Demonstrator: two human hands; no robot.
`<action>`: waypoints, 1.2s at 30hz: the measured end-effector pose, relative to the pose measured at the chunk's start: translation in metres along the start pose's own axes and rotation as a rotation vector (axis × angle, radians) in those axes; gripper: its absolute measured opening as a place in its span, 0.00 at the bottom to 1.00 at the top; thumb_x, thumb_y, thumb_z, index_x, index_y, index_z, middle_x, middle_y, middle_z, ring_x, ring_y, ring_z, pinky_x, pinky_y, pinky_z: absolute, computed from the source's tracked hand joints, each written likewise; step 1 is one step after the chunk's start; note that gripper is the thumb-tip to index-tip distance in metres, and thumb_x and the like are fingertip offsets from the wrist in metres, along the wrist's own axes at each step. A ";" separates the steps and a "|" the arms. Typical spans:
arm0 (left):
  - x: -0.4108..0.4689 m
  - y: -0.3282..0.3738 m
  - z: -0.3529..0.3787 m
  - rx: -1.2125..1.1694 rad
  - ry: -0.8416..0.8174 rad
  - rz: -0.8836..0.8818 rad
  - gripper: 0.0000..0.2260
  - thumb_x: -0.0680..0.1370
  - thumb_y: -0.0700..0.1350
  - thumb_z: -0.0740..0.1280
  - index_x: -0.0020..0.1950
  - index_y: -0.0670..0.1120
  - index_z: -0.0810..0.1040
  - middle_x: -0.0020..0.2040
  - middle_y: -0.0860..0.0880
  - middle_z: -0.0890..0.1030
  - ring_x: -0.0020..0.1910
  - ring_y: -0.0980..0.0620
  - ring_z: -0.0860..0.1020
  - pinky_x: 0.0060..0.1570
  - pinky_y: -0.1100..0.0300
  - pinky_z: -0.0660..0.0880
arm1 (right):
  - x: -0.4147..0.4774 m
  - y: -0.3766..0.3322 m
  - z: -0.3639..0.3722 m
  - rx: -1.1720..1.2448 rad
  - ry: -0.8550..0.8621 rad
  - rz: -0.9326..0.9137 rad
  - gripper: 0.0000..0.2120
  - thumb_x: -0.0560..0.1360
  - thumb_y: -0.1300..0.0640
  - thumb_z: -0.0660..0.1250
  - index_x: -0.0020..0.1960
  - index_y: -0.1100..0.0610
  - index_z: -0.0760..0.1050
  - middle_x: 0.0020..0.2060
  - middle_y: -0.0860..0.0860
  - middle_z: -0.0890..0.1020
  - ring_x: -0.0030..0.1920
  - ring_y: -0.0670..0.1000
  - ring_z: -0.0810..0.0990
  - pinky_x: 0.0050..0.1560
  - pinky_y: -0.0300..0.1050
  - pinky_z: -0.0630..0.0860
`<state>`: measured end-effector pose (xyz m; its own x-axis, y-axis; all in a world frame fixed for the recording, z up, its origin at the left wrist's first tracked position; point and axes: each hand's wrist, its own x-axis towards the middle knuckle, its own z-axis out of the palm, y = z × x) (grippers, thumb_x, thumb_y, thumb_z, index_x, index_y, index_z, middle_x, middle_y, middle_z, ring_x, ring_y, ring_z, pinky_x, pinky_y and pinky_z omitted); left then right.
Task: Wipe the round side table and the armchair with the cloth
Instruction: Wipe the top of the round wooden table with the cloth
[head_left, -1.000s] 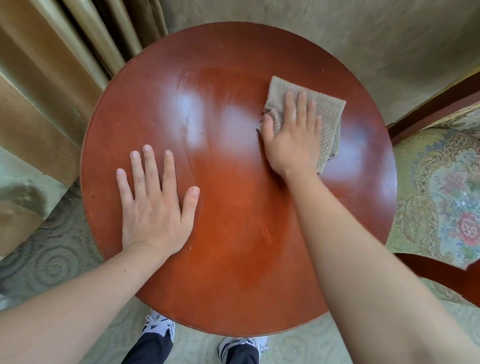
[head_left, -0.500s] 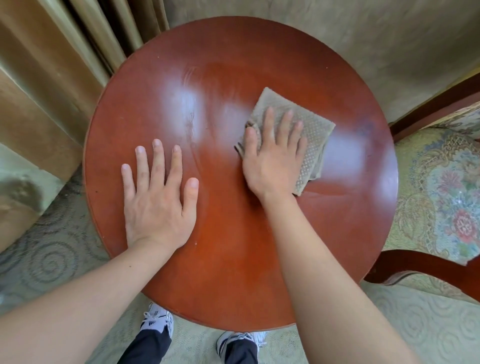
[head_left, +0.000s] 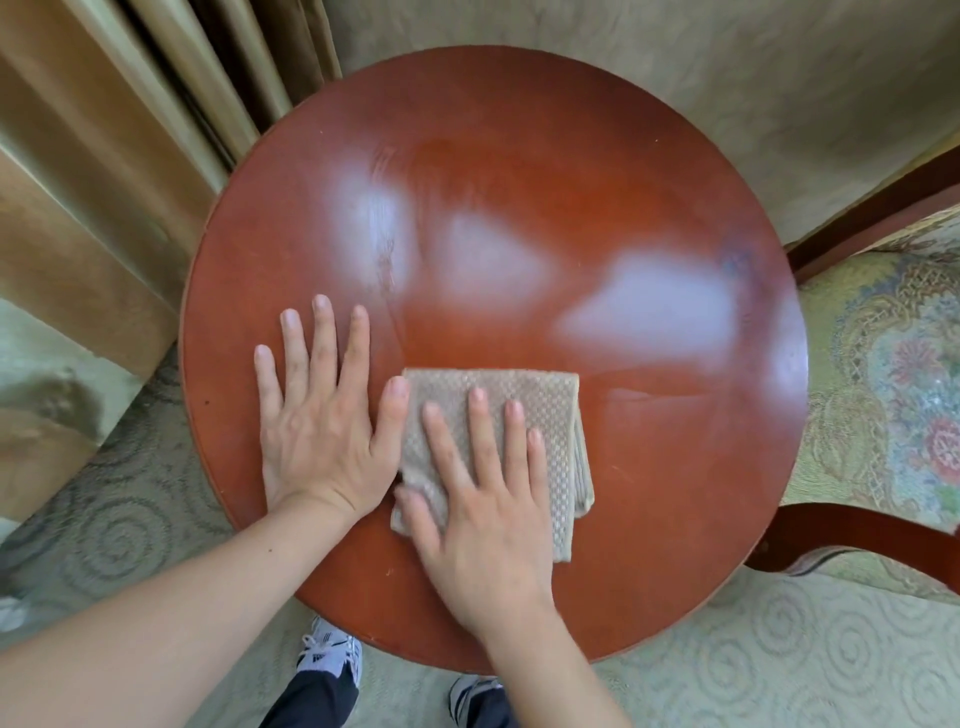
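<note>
now two flat hands, left hand and right hand, one cloth, one table.

right hand flat on cloth, round table

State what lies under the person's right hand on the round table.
The folded beige cloth lies under the right hand, flat on the round table. The part of the cloth beneath the palm is covered and cannot be seen.

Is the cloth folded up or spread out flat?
Folded. The cloth shows stacked layered edges along its right side, lying on the round side table under the right hand.
</note>
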<state>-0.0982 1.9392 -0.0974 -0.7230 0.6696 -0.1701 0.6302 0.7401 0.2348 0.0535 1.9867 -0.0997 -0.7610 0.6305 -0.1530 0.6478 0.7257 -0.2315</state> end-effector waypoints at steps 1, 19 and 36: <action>0.000 0.000 0.000 0.004 0.002 0.004 0.34 0.81 0.62 0.36 0.83 0.48 0.48 0.84 0.44 0.47 0.83 0.42 0.44 0.80 0.41 0.42 | 0.021 -0.001 -0.004 0.015 0.026 0.050 0.31 0.80 0.35 0.51 0.81 0.43 0.52 0.81 0.53 0.54 0.80 0.60 0.48 0.78 0.59 0.49; -0.001 0.002 0.002 0.071 0.001 0.016 0.39 0.79 0.68 0.38 0.83 0.45 0.48 0.83 0.40 0.48 0.82 0.38 0.45 0.79 0.37 0.44 | 0.127 0.154 -0.065 0.025 0.061 0.545 0.32 0.81 0.37 0.45 0.81 0.46 0.42 0.82 0.53 0.45 0.79 0.65 0.40 0.78 0.61 0.40; 0.000 0.001 0.011 0.112 0.044 0.029 0.37 0.81 0.66 0.42 0.82 0.43 0.50 0.83 0.36 0.51 0.81 0.34 0.47 0.78 0.34 0.46 | 0.089 0.002 -0.012 0.063 0.054 0.208 0.33 0.80 0.37 0.48 0.81 0.47 0.45 0.82 0.51 0.47 0.79 0.65 0.36 0.76 0.66 0.38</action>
<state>-0.0945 1.9409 -0.1075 -0.7140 0.6895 -0.1219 0.6772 0.7242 0.1298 -0.0119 2.0476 -0.1025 -0.6072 0.7799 -0.1523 0.7859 0.5611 -0.2600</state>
